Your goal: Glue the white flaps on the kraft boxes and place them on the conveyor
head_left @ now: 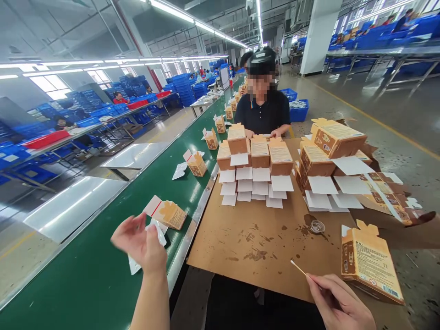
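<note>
My right hand (338, 300) pinches a cotton swab (298, 267) by its stick, the white tip pointing up and left over the cardboard. My left hand (146, 240) is open above the green conveyor belt, thumb apart from the curled fingers. A silver-white pouch (134, 265) lies partly hidden behind it; whether they touch I cannot tell. Just beyond sits an orange-brown carton (172, 215) with a raised white flap bearing a red strip. To the right of my right hand another carton (373, 261) lies with its end flaps open. A small clear dish (316, 226) rests on the wet-spotted cardboard.
Stacked cartons (259, 153) with white flaps stand at the cardboard sheet's (237, 238) far side, and more (337, 142) to the right. Several cartons ride the green belt (92, 279), whose metal rail borders the cardboard. A person in a dark shirt (266, 112) sits opposite. Blue bins (298, 110) stand behind.
</note>
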`<state>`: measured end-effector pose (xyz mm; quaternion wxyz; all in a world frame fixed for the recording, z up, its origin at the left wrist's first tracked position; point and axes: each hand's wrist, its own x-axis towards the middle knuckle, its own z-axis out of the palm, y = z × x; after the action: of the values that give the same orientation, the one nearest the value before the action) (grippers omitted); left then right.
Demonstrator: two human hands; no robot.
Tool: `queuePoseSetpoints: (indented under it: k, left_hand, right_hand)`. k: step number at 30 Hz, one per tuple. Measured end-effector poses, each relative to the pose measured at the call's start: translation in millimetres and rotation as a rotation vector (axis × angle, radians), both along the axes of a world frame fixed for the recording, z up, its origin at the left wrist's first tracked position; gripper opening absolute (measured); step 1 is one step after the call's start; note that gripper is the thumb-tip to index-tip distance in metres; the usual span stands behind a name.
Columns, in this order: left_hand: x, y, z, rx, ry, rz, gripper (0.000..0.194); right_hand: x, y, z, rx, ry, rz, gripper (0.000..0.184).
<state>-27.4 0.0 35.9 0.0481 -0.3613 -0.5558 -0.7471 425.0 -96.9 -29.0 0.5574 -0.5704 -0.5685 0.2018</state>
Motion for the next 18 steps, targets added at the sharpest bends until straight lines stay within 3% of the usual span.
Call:
queuePoseSetpoints:
  k: [2, 4, 7, 10, 12, 14, 18]
  left_hand:
    - [25, 45, 33.6, -0.062, -0.092, -0.248, 0.049]
    - [48, 107, 68.1, -0.213, -0.198, -0.426, 0.048]
    - [80, 204, 112.3, -0.441, -0.133, -0.525, 0.047]
    - [115, 273, 136.4, -0.623, -0.038, -0.538, 0.056]
    - [137, 297, 139.7, -0.701, -0.017, -0.541, 0.061]
    - [153, 305, 136.2, -0.727, -0.012, -0.545, 0.064]
    - [159, 281, 125.6, -0.636, 0.022, -0.576, 0.056]
  right_hand:
    - [0, 0, -0.2, 0.02, 0.013, -0.005, 0.014]
    - [-3, 3, 1.2, 0.055, 0.016, 0.008, 0.012]
    - [-7, 5, 4.4, 0.063, 0.0, 0.026, 0.015]
    - [-8, 5, 6.4, 0.062, 0.017, 0.027, 0.015]
    - [-7, 2, 6.5, 0.071, 0.028, 0.018, 0.014]
    - [-4, 0, 6.4, 0.072, 0.024, 0.005, 0.014]
    - [1, -5, 10.8, 0.067, 0.018, -0.058, 0.015]
